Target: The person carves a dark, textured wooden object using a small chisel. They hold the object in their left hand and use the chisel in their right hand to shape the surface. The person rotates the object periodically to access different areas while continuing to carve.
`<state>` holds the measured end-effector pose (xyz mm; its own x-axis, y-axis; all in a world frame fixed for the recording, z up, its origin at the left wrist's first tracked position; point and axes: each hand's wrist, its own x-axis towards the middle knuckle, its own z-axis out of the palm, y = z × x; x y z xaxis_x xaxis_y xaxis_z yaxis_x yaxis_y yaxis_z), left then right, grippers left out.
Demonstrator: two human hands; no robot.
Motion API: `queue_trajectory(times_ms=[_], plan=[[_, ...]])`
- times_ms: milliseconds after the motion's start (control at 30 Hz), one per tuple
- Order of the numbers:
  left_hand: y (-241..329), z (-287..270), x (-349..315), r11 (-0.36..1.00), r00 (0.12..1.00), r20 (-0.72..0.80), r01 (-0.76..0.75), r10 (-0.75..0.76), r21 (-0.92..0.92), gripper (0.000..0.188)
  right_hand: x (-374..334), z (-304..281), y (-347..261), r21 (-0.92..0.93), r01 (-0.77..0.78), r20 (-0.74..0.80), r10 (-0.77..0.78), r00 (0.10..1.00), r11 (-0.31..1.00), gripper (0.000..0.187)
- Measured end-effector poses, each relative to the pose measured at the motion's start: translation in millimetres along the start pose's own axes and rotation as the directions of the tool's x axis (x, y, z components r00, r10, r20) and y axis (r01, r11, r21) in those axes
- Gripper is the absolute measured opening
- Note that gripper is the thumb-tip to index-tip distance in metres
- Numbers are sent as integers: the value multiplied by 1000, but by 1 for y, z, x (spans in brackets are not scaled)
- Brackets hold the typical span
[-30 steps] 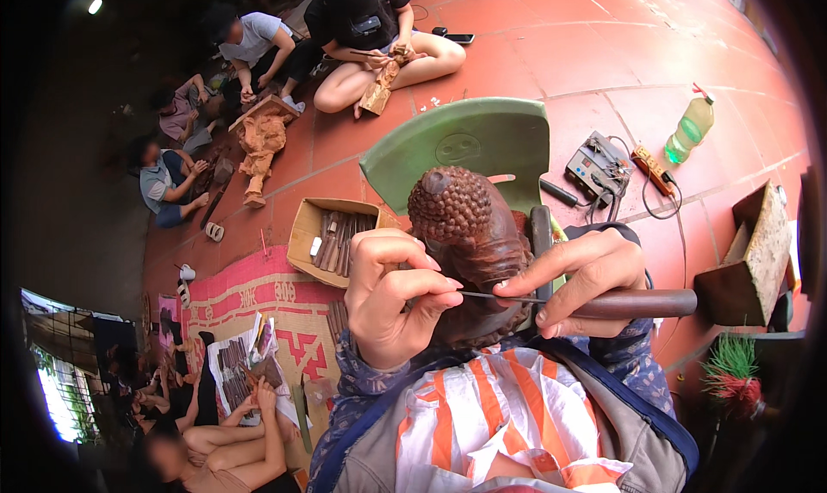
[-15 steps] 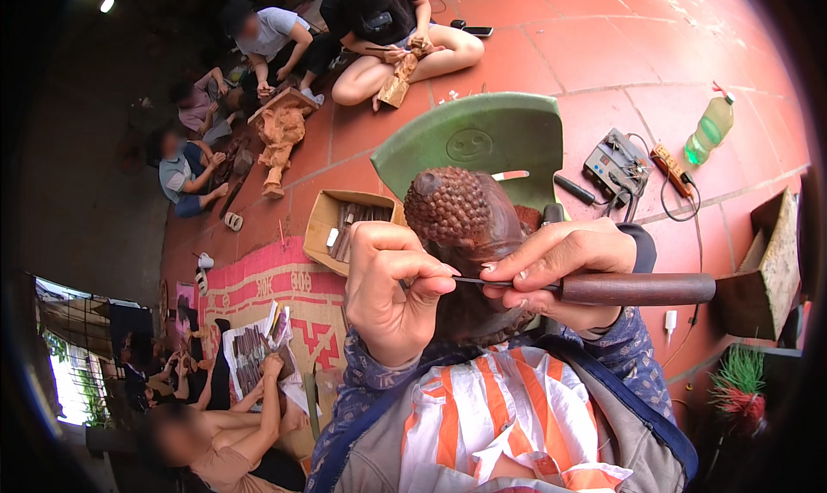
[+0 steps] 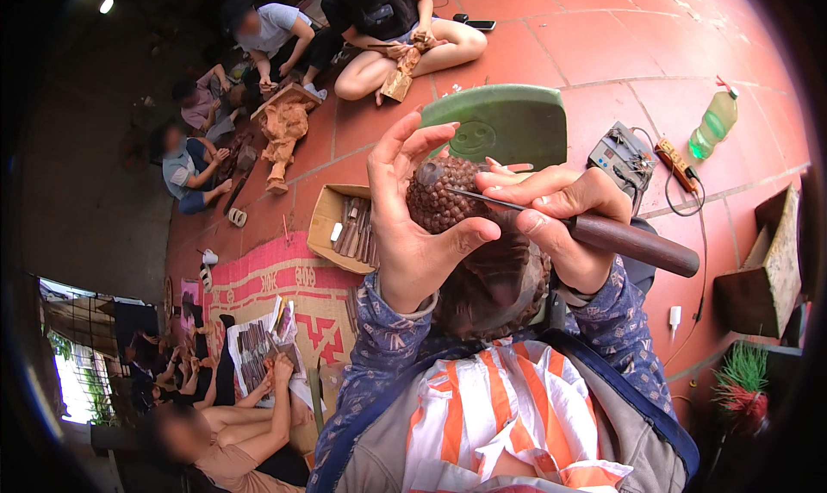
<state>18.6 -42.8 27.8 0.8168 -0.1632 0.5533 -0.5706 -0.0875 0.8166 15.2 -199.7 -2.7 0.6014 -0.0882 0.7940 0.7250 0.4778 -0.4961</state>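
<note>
A dark brown wood carving (image 3: pixel 487 299) stands upright in front of my body, its rounded top covered in small knobs (image 3: pixel 435 207). My right hand (image 3: pixel 581 213) grips a carving chisel with a dark wooden handle (image 3: pixel 637 241) and a thin metal blade. The blade's tip lies against or just over the knobs; I cannot tell which. Around the left side of the knobbed top curves my left hand (image 3: pixel 405 226), fingers spread and thumb stretched out, with nothing held. The carving's lower part is hidden by my arms and a striped orange and white cloth (image 3: pixel 504 398).
Beyond the carving is a green plastic chair (image 3: pixel 517 118). A cardboard box (image 3: pixel 332 213) of tools stands left, by a patterned mat (image 3: pixel 276 277). To the right are a grey electric box (image 3: pixel 622 161), a power strip (image 3: pixel 676 164) and a bottle (image 3: pixel 715 122). Several people sit left and ahead.
My left hand has left the chisel's blade, opened and moved up beside the knobbed top. My right hand has tilted the chisel, bringing its tip up to the knobs.
</note>
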Motion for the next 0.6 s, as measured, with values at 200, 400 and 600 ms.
queue_trajectory(times_ms=[200, 400, 600], plan=[[-4, 2, -2, 983, 999, 48, 12, -3, -181, 78, 1, -1, 1, 9, -51, 23, 50, 998, 999, 17], [2, 7, -2, 990, 999, -13, 43, -46, -134, 70, 3, -1, 2, 68, -85, -10, 86, 996, 994, 15], [1, 8, 0, 992, 999, -45, 3, -9, -124, 41, 5, -5, -1, 10, -139, 17, 139, 990, 990, 17]])
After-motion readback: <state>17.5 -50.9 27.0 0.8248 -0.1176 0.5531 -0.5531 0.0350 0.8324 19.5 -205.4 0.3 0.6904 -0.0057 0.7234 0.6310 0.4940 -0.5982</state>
